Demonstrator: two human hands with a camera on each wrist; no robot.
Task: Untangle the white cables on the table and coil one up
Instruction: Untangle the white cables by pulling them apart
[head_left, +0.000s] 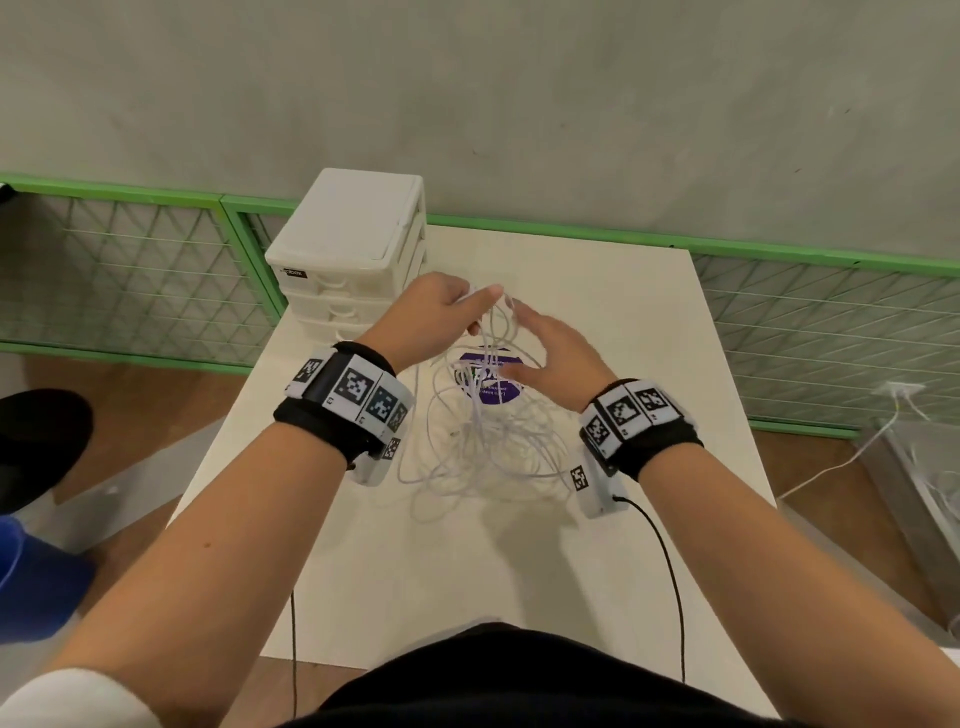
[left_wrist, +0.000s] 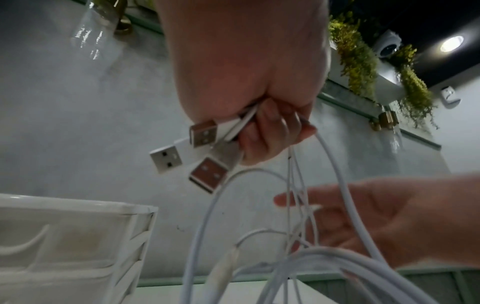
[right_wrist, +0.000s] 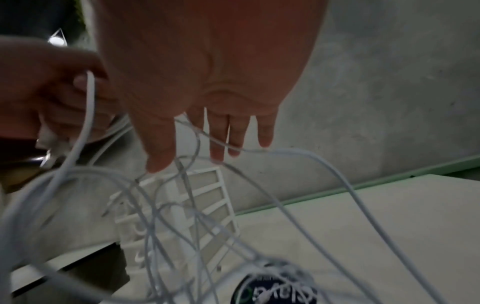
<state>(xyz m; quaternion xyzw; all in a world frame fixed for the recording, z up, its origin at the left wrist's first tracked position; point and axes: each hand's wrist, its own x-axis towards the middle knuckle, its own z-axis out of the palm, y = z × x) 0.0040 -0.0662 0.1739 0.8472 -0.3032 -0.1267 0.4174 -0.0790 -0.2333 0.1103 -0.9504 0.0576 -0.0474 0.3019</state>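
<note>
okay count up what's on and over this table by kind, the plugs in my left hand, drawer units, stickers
USB plugs gripped in the left hand: 3
White drawer units: 1
Purple round stickers: 1
Total: 5
The tangled white cables cannot be counted apart.

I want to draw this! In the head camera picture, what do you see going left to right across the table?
Drawer box → left hand gripping the cable ends → white cables hanging down in a tangle → right hand, fingers straight → bare table.
</note>
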